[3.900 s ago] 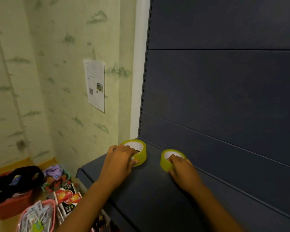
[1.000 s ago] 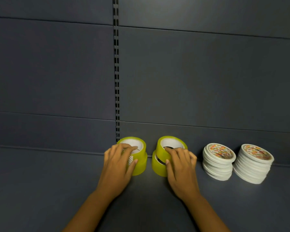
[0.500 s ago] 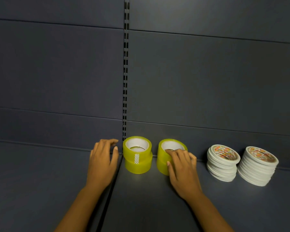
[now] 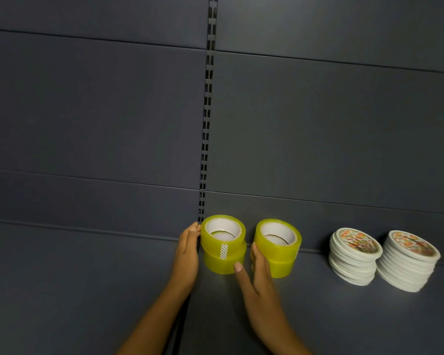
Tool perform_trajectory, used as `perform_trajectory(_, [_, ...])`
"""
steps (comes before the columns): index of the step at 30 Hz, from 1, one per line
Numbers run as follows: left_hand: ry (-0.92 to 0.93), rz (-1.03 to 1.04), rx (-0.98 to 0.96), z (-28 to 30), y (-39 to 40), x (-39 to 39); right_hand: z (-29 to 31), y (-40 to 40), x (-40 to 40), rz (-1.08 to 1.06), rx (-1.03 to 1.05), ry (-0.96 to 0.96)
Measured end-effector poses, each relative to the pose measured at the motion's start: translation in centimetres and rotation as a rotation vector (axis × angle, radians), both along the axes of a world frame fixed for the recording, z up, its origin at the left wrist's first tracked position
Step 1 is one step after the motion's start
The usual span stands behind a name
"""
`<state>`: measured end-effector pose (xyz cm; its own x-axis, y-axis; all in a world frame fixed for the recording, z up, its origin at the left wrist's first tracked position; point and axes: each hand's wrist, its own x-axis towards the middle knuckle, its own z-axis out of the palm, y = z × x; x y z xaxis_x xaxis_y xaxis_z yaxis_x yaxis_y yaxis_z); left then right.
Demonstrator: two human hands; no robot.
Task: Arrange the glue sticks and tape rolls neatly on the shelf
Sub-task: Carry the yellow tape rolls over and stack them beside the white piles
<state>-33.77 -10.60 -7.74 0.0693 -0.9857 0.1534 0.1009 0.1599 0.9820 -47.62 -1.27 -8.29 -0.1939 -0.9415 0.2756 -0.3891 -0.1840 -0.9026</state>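
In the head view, nothing is gripped. The left hand point(image 4: 187, 254) is held flat on edge, fingers straight, laid against the nine o'clock side of the left tape stack point(image 4: 223, 244). The right hand point(image 4: 260, 280) is likewise uncurled: its fingers are laid against the nine o'clock side of the right tape stack point(image 4: 278, 248), while the thumb is stretched out toward eleven o'clock, its tip touching the lower front of the left stack. Each stack is made up of two yellow-green rolls set one upon the other, with white cores seen from above. Both are stood on the dark shelf point(image 4: 318, 316) close to the back panel point(image 4: 318, 137), just beside each other, the left one at the foot of the slotted upright point(image 4: 207, 124). At three o'clock of these, well apart, two stacks of thin white rolls point(image 4: 383, 260) with printed tops are seen side by side.
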Motion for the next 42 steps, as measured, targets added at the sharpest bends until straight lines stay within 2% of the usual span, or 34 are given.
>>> perform_trajectory(4, [0.154, -0.121, 0.070, 0.8, -0.3, -1.2, 0.6, -1.7, 0.5, -0.025, 0.099, -0.173])
perform_trajectory(10, [0.293, -0.210, 0.130, -0.3, -0.5, -2.2, 0.3, -4.7, 1.7, -0.081, 0.038, -0.319])
perform_trajectory(17, [0.142, -0.147, 0.121, -5.0, -2.7, -2.4, -0.5, -5.4, 1.5, -0.039, -0.031, -0.349])
perform_trajectory(19, [0.078, -0.104, 0.099, -3.4, -1.7, -2.0, -0.5, -5.4, 1.4, -0.020, -0.037, -0.324])
perform_trajectory(23, [0.081, -0.098, 0.085, -1.8, -0.6, -1.7, -0.2, -5.1, 1.5, -0.017, -0.052, -0.314])
perform_trajectory(34, [0.046, -0.097, 0.071, -1.2, -0.4, -1.3, 0.1, -5.4, 1.0, 0.018, -0.040, -0.299])
perform_trajectory(42, [0.006, -0.128, 0.052, -1.1, -0.3, -0.7, 0.4, -4.8, 1.4, -0.043, 0.030, -0.230])
